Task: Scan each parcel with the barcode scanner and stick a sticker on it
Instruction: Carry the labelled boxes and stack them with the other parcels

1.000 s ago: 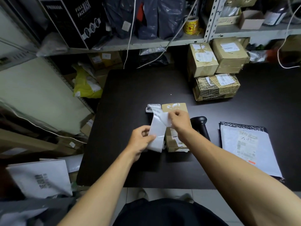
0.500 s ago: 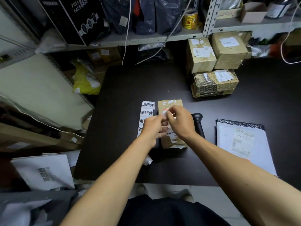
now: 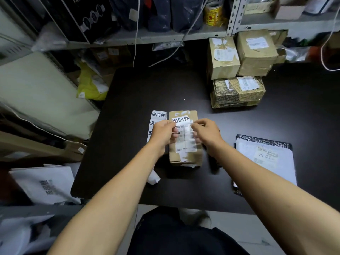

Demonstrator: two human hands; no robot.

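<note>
We count one small brown parcel [image 3: 184,144] at the middle of the dark worktop [image 3: 132,100], three more boxed parcels [image 3: 239,70] stacked at its far right, and one white mailer bag [image 3: 266,159] lying near right. Our left hand [image 3: 161,133] and right hand [image 3: 206,133] each pinch an end of one sticker [image 3: 181,120] above the parcel's top. A strip of stickers [image 3: 156,116] lies just left of the parcel, partly hidden by our left hand. Our right forearm covers the worktop beside the parcel.
</note>
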